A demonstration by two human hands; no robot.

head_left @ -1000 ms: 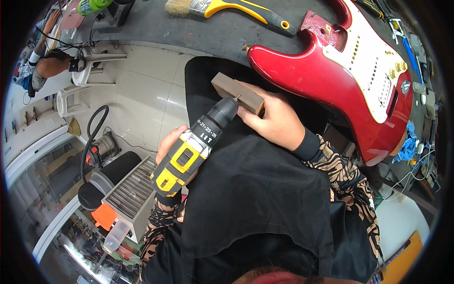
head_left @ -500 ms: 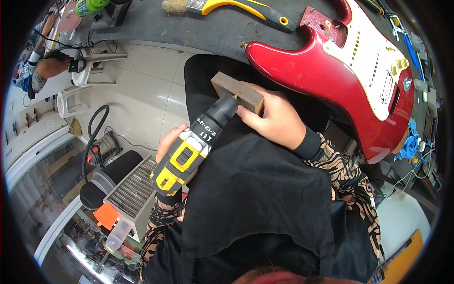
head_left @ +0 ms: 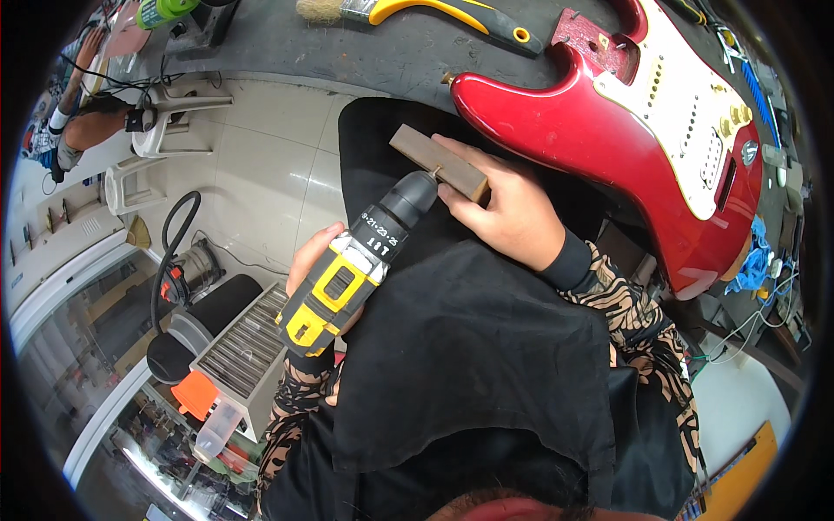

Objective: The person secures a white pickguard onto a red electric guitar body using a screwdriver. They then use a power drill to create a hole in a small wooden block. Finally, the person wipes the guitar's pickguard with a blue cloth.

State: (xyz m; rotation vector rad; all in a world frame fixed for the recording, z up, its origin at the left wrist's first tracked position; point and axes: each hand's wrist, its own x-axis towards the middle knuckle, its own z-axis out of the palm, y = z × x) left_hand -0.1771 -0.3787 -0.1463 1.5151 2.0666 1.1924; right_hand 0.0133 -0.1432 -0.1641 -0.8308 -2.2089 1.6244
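Observation:
A yellow and black cordless drill (head_left: 339, 273) is gripped in my left hand (head_left: 311, 256), which is mostly hidden behind the drill's body. The drill points up and to the right, and the thin bit (head_left: 436, 171) in its black chuck meets the face of a small brown wooden block (head_left: 439, 163). My right hand (head_left: 519, 213) holds that block by its right end, thumb on the near side and fingers on the far side. Both hands are above my lap, over a black apron (head_left: 478, 347).
On the dark workbench (head_left: 287, 48) ahead lie a red electric guitar body (head_left: 556, 122) with a white pickguard and a paintbrush (head_left: 452, 17). At left stand white plastic stools (head_left: 174, 130), a vacuum cleaner (head_left: 187, 273) and a slatted box (head_left: 243, 347). Another person (head_left: 82, 126) is at far left.
The block has tilted in my right hand, showing less of its broad face. My right fingers have shifted slightly on it; the drill has barely moved.

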